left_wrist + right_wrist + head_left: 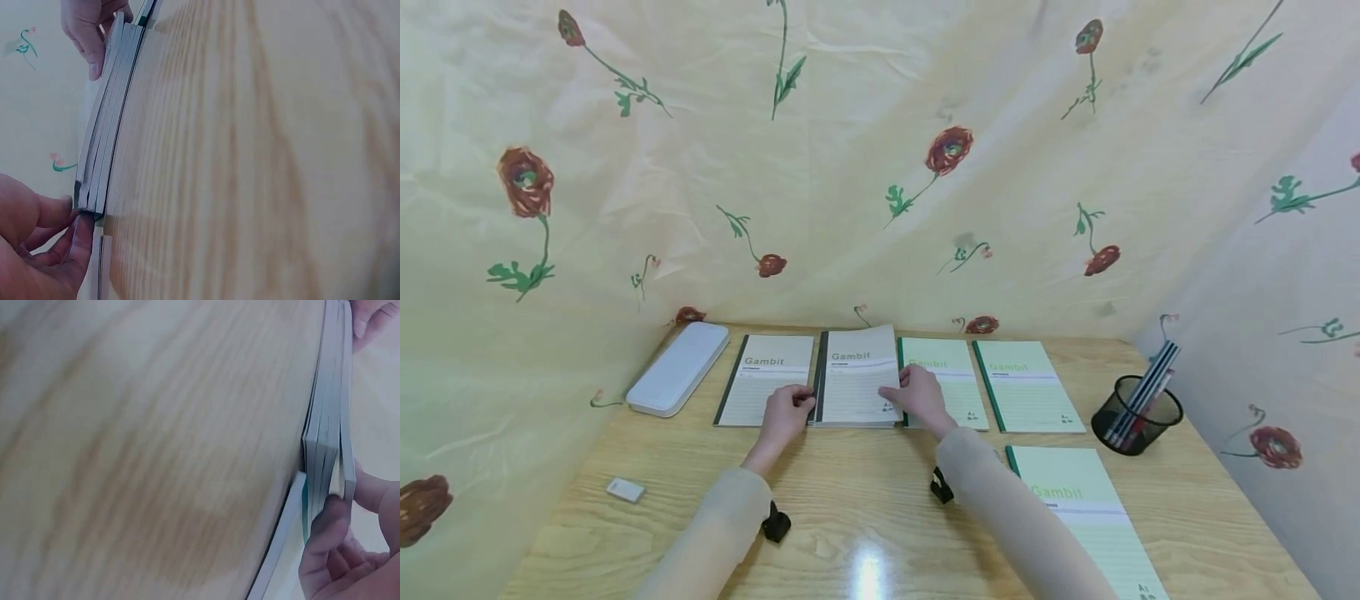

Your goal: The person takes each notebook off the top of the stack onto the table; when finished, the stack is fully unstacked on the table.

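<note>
A stack of several grey-covered "Gambit" notebooks (857, 375) with dark spines lies in the middle of the row. My left hand (787, 410) is at its spine side, fingers bent, with thumb and fingertips at the edge of the stack. With thumb above and fingers beneath, my right hand (919, 393) pinches the right edge of the top notebook (349, 456). A narrow gap shows under that edge in the right wrist view. In the left wrist view, the stack (106, 125) stands between both hands. One grey notebook (765, 387) lies just left of the left hand.
Two green-spined notebooks, a nearer one (958, 392) partly under the right hand and a farther one (1028, 383), continue the row. Another green-spined notebook (1093, 508) lies by the right forearm. A mesh pen cup (1131, 425), a white case (677, 367) and a small white block (625, 489) are around.
</note>
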`<state>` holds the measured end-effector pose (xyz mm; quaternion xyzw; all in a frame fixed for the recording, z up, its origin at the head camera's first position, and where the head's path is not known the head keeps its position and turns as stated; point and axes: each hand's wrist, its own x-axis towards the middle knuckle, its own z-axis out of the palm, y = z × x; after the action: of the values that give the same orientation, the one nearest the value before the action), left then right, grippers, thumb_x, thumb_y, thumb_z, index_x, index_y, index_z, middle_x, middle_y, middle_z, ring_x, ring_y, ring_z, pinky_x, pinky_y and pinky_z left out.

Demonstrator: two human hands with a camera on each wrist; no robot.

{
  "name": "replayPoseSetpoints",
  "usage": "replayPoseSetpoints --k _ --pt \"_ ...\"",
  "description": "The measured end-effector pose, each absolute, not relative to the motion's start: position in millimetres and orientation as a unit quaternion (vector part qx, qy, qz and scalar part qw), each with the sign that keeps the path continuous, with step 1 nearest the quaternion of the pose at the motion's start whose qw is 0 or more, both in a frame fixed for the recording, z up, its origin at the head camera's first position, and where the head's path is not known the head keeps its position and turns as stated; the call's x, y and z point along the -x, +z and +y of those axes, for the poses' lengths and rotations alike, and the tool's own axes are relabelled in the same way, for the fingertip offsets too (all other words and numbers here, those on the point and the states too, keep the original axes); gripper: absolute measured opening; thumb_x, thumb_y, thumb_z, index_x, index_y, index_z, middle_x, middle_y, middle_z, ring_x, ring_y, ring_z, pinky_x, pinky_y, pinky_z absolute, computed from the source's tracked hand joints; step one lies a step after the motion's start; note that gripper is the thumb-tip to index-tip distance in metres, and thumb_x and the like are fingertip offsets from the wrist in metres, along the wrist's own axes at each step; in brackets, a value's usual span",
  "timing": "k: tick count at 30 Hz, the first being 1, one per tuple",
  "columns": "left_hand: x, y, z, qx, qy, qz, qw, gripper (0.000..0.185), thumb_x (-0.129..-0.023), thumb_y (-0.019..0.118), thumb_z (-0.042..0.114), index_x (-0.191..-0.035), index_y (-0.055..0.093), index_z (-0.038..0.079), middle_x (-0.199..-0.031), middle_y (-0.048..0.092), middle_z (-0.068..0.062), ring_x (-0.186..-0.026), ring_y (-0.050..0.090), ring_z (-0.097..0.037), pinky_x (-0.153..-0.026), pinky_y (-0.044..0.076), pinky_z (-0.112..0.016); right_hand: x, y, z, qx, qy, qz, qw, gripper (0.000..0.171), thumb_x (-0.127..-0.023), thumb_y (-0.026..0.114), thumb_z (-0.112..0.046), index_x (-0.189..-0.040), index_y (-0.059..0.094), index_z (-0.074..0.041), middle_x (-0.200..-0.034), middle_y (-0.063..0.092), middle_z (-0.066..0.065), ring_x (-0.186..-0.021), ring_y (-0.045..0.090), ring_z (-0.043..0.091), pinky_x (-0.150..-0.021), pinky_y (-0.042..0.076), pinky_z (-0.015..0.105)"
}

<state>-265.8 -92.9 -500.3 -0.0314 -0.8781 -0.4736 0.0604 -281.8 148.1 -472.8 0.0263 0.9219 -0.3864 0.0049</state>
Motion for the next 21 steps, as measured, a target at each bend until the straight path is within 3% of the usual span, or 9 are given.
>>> replayPoseSetpoints --k 9,12,14,18,21 --pt "265.8 -500.6 -92.8 0.030 -0.475 -0.878 0.056 0.020 -0.089 0.066 -0.006 -0.109 0.069 -0.010 -0.097 0.070 -0.018 -0.092 0.065 -0.031 -0.084 0.054 -0.043 270.7 -466.0 167.2 -0.023 -0.452 0.891 0.022 0.034 -0.091 0.074 -0.022 -0.109 0.054 -0.001 -0.113 0.065 0.023 -0.097 0.066 0.031 -0.075 0.054 0.040" --pt "265.2 -500.9 -92.4 0.031 -0.473 -0.878 0.058 0.020 -0.089 0.066 -0.006 -0.109 0.069 -0.010 -0.096 0.070 -0.018 -0.091 0.065 -0.031 -0.084 0.054 -0.044 261.0 -461.5 174.9 -0.025 -0.473 0.880 0.025 0.031 -0.090 0.074 -0.019 -0.106 0.053 -0.002 -0.097 0.067 0.018 -0.079 0.064 0.024 -0.063 0.050 0.034" --pt "264.7 -500.4 -92.4 0.031 -0.475 -0.877 0.058 0.021 -0.089 0.066 -0.006 -0.109 0.069 -0.010 -0.097 0.070 -0.018 -0.092 0.066 -0.031 -0.084 0.054 -0.044 254.0 -458.9 180.7 -0.029 -0.487 0.872 0.029 0.030 -0.090 0.074 -0.017 -0.103 0.051 -0.004 -0.079 0.062 0.010 -0.063 0.054 0.017 -0.053 0.042 0.030" --pt "264.6 -499.6 -93.2 0.032 -0.479 -0.875 0.057 0.021 -0.089 0.066 -0.006 -0.109 0.069 -0.010 -0.097 0.070 -0.018 -0.092 0.065 -0.031 -0.084 0.054 -0.044 237.0 -452.9 190.7 -0.052 -0.502 0.862 0.039 0.029 -0.089 0.074 -0.016 -0.102 0.051 -0.005 -0.067 0.052 0.002 -0.055 0.043 0.013 -0.049 0.033 0.027" --pt "264.5 -499.1 -93.4 0.030 -0.482 -0.874 0.054 0.021 -0.089 0.066 -0.006 -0.110 0.069 -0.009 -0.097 0.070 -0.018 -0.092 0.065 -0.031 -0.083 0.054 -0.043 222.5 -451.3 198.9 -0.072 -0.503 0.860 0.046 0.029 -0.089 0.074 -0.016 -0.104 0.052 -0.004 -0.068 0.054 0.003 -0.056 0.045 0.013 -0.050 0.034 0.026"
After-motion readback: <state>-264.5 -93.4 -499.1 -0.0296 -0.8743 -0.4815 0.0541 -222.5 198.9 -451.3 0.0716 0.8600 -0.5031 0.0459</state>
